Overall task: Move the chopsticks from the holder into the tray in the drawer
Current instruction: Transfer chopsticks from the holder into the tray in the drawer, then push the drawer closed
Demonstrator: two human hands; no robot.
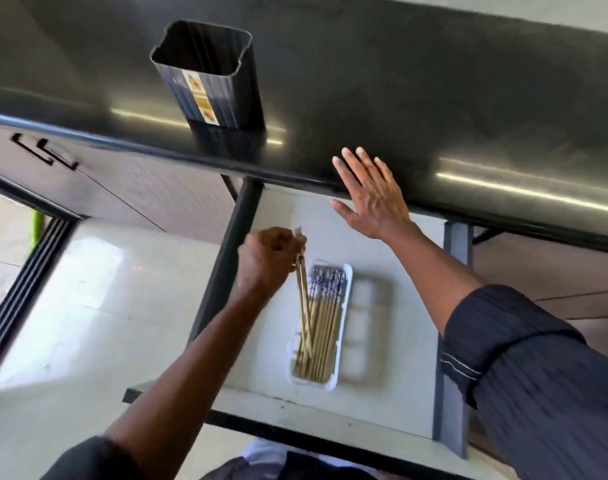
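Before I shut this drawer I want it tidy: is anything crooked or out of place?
Only the few chopsticks in the left hand: they slant across the tidy row in the white tray, upper ends raised in the grip. The holder stands upright and looks empty. Nothing spilled or damaged.

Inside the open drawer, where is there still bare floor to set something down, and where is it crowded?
Bare drawer floor runs between the white plastic tray and the drawer's right wall, and behind the tray toward the dark countertop. A narrower strip lies along the front edge. The tray's left compartment is packed with bamboo chopsticks, with the left hand lowering more there.
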